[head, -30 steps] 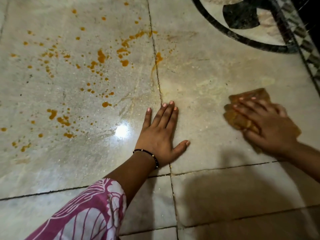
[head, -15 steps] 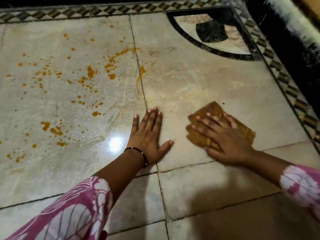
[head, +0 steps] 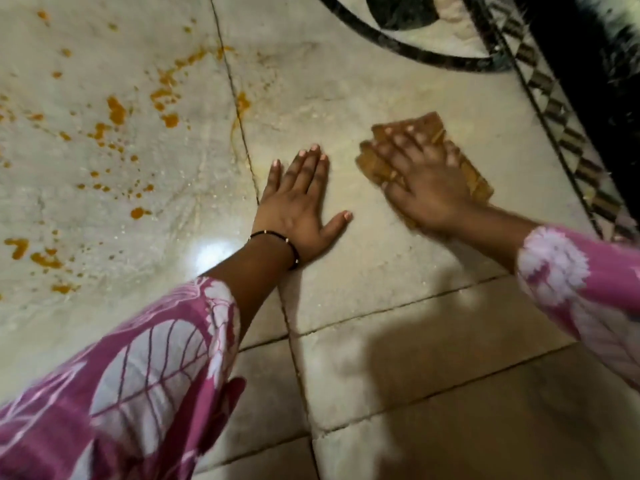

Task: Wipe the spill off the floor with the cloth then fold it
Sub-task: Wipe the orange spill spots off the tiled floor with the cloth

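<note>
1. Cloth (head: pixel 460 168), brown and stained, is lying flat on the pale marble floor (head: pixel 363 278), pinned beneath the right hand (head: pixel 424 183).
2. Right hand is pressing palm-down on it with its fingers (head: pixel 398 147) stretched out and spread; the grip is flat and open over the fabric rather than curled around it. The hand is looking blurred.
3. Cloth edges are showing beyond the fingertips and out to the right of the palm, toward the dark patterned border (head: pixel 568 140) of the floor.
4. Left hand (head: pixel 298 206) is lying just to the left of the right one, apart from the cloth, palm flat on the bare floor, fingers straight and close together, thumb pointing out toward the right hand. It is holding nothing.
5. Black bracelet (head: pixel 292 249) is circling the left wrist, and pink-and-white leaf-print sleeves (head: pixel 145 368) are covering both forearms.
6. Spill (head: pixel 116 110) is sitting well to the left of both hands and farther from the person: orange drops and blotches scattered over the tile, with one streak running along the floor joint (head: pixel 239 123) just beyond the left hand's fingertips.
7. Bright glare (head: pixel 207 252) is shining on the floor right beside the left wrist, and the tile under and around the right hand is looking free of orange drops.
</note>
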`<action>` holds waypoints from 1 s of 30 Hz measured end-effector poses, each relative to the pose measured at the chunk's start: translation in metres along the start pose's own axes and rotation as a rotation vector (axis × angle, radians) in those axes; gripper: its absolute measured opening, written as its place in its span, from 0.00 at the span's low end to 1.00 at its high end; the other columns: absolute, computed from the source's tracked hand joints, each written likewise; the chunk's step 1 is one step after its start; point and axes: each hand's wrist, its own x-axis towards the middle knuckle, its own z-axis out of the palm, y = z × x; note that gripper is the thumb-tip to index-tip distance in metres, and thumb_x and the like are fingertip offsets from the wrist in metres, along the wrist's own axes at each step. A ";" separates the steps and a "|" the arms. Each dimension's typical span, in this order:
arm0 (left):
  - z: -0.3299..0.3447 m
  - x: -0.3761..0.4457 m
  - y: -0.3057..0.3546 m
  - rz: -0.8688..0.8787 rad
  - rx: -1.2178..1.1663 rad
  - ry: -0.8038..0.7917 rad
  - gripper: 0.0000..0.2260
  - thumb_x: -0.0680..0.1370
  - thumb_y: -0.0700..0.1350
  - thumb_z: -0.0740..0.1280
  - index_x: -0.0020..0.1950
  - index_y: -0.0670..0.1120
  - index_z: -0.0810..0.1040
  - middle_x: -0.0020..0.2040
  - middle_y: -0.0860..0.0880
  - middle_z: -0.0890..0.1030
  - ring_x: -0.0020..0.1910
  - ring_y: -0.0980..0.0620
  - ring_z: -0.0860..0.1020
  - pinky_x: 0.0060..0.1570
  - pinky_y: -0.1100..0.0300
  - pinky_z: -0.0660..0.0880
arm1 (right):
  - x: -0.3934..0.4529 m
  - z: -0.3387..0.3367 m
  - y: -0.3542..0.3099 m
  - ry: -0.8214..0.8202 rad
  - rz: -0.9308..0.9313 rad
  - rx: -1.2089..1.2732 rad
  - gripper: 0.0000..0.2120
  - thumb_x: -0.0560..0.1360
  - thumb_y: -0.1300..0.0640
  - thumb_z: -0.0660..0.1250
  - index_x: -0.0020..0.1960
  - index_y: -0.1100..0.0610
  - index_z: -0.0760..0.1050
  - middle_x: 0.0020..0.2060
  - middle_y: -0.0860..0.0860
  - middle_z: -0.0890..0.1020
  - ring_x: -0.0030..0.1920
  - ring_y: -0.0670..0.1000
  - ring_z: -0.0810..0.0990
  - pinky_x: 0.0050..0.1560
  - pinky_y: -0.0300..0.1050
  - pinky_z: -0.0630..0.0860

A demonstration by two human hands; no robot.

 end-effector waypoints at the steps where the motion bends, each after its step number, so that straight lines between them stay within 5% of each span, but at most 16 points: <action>1: 0.001 0.000 -0.001 -0.002 -0.008 0.018 0.38 0.76 0.68 0.44 0.78 0.45 0.42 0.79 0.48 0.43 0.77 0.50 0.42 0.74 0.48 0.38 | -0.011 0.000 0.002 -0.013 -0.075 -0.009 0.32 0.73 0.39 0.47 0.77 0.45 0.52 0.77 0.48 0.54 0.76 0.53 0.49 0.71 0.63 0.44; 4: 0.001 0.000 -0.002 -0.003 -0.030 0.047 0.38 0.76 0.67 0.45 0.78 0.46 0.41 0.79 0.48 0.42 0.77 0.51 0.41 0.74 0.48 0.38 | -0.039 0.003 0.022 -0.014 -0.102 -0.031 0.33 0.72 0.38 0.48 0.77 0.44 0.53 0.77 0.47 0.56 0.76 0.51 0.50 0.72 0.60 0.46; 12: -0.001 -0.001 0.001 -0.021 -0.047 0.038 0.38 0.76 0.67 0.45 0.78 0.45 0.42 0.78 0.48 0.41 0.77 0.51 0.41 0.74 0.47 0.39 | 0.084 -0.022 0.051 0.050 0.364 0.117 0.28 0.78 0.43 0.50 0.77 0.45 0.50 0.77 0.49 0.53 0.76 0.56 0.50 0.70 0.67 0.47; 18: -0.001 -0.001 0.002 -0.023 -0.048 0.048 0.38 0.76 0.67 0.46 0.78 0.45 0.43 0.79 0.48 0.43 0.77 0.51 0.42 0.74 0.48 0.38 | 0.072 -0.019 -0.035 -0.027 -0.103 -0.021 0.31 0.74 0.41 0.47 0.76 0.47 0.54 0.77 0.49 0.56 0.76 0.56 0.52 0.70 0.66 0.50; 21: -0.001 -0.001 0.001 -0.022 -0.048 0.051 0.38 0.76 0.67 0.46 0.78 0.45 0.42 0.79 0.47 0.43 0.77 0.51 0.41 0.74 0.48 0.38 | 0.044 -0.022 -0.025 0.001 -0.235 -0.073 0.35 0.70 0.35 0.44 0.75 0.45 0.58 0.75 0.47 0.61 0.73 0.54 0.58 0.67 0.60 0.57; 25: 0.000 -0.002 0.001 -0.016 -0.078 0.063 0.38 0.76 0.66 0.46 0.78 0.45 0.41 0.78 0.48 0.41 0.77 0.51 0.40 0.74 0.48 0.37 | 0.062 -0.027 0.040 0.045 -0.033 -0.059 0.35 0.70 0.32 0.45 0.75 0.43 0.56 0.75 0.50 0.61 0.72 0.56 0.61 0.64 0.58 0.58; 30: 0.000 -0.002 0.001 -0.020 -0.088 0.064 0.38 0.76 0.66 0.47 0.78 0.45 0.41 0.78 0.48 0.41 0.77 0.51 0.40 0.74 0.48 0.38 | 0.128 -0.028 0.026 -0.035 0.173 0.023 0.30 0.78 0.37 0.47 0.77 0.45 0.46 0.78 0.49 0.49 0.76 0.56 0.48 0.70 0.68 0.45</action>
